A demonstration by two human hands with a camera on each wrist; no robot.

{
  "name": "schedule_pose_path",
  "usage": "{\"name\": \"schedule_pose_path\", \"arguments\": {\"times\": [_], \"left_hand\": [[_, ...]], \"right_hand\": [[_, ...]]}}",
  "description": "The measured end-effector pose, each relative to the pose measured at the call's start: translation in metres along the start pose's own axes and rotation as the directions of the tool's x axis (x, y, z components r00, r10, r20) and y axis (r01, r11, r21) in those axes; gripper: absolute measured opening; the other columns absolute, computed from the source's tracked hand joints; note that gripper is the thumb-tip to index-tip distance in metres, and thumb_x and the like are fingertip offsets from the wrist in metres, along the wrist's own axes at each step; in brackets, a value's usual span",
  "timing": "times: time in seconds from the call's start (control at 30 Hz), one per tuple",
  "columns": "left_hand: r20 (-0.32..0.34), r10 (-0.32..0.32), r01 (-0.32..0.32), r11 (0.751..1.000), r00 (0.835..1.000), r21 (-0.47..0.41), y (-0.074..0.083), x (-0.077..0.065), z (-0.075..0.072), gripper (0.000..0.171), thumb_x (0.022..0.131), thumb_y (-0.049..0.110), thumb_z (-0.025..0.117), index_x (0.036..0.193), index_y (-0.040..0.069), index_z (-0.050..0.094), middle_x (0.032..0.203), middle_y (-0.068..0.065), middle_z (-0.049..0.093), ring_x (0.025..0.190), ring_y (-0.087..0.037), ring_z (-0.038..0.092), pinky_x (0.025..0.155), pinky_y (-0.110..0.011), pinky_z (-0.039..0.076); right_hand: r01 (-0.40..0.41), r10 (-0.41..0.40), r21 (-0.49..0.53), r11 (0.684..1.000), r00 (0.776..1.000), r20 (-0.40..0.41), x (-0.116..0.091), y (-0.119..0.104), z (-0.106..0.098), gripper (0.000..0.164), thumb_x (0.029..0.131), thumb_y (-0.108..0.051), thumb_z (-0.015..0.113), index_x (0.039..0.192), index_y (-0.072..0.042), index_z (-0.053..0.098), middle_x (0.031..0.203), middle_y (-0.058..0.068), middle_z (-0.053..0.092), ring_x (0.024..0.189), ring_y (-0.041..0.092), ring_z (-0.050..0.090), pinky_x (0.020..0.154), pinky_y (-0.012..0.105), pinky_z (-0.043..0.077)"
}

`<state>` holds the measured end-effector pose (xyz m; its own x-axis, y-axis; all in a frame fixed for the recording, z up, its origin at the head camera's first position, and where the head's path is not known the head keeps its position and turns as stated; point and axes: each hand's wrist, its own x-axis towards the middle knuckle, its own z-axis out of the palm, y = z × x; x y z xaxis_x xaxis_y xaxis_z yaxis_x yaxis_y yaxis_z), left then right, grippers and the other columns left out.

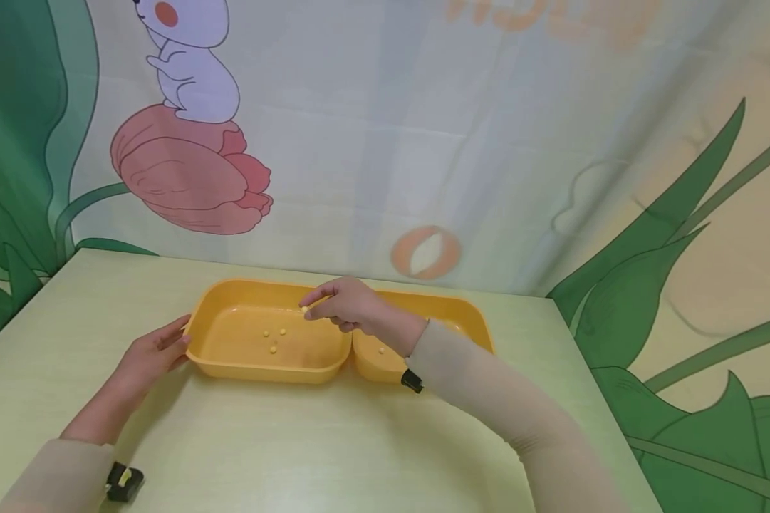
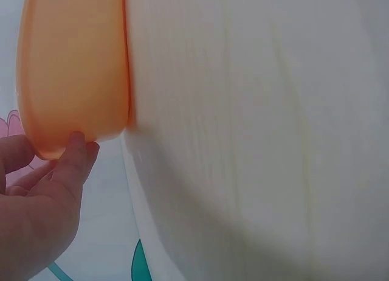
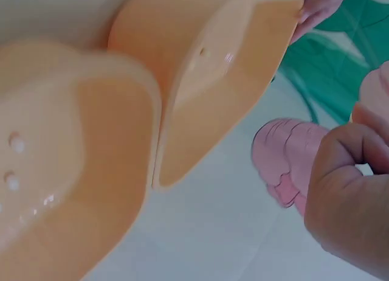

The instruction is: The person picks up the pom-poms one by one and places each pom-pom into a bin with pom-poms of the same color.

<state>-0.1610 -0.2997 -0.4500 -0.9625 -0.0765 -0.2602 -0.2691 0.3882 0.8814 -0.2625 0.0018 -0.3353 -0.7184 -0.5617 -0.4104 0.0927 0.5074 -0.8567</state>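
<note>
Two yellow plastic trays stand side by side on the table. Over the left tray (image 1: 269, 372), my right hand (image 1: 349, 303) pinches a small pale-yellow ball (image 1: 305, 310) between thumb and fingertips. Three similar balls (image 1: 273, 350) lie on that tray's floor. My left hand (image 1: 150, 356) holds the tray's left end; in the left wrist view its fingers touch the end wall and its thumb is at the rim. The right tray (image 1: 461, 305) is partly hidden under my right forearm. One ball (image 1: 381, 350) shows there, and the right wrist view shows several balls (image 3: 16, 142) inside.
The pale table (image 1: 333, 449) reaches back to a printed cloth (image 1: 333, 142) with a rabbit, flower and leaves. A black wrist device (image 1: 125, 483) sits at my left cuff, another (image 1: 412, 380) at my right cuff, close to the right tray's front wall.
</note>
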Motion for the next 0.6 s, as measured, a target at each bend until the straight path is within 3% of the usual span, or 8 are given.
{"name": "schedule_pose_path", "arguments": {"times": [0.2,0.6], "left_hand": [[0.0,0.01,-0.01,1.0,1.0,0.01,0.0,0.0,0.0,0.06,0.113,0.024,0.035,0.162,0.0,0.011,0.164,-0.036,0.022,0.148,-0.05,0.036,0.105,-0.035,0.048],[0.003,-0.001,0.001,1.0,1.0,0.013,0.001,0.0,0.0,0.06,0.113,0.023,0.036,0.162,-0.001,0.012,0.163,-0.036,0.024,0.148,-0.049,0.037,0.105,-0.035,0.048]], "right_hand": [[-0.037,0.039,-0.042,0.998,0.999,0.027,0.024,-0.01,-0.006,0.024,0.097,-0.009,0.068,0.12,-0.005,0.07,0.061,-0.006,0.044,0.045,0.008,0.021,0.045,0.02,0.019],[-0.118,0.126,-0.124,0.985,0.99,0.055,0.065,-0.024,-0.004,0.028,0.096,-0.012,0.07,0.123,-0.005,0.072,0.069,-0.005,0.049,0.05,0.009,0.027,0.048,0.02,0.025]]}}
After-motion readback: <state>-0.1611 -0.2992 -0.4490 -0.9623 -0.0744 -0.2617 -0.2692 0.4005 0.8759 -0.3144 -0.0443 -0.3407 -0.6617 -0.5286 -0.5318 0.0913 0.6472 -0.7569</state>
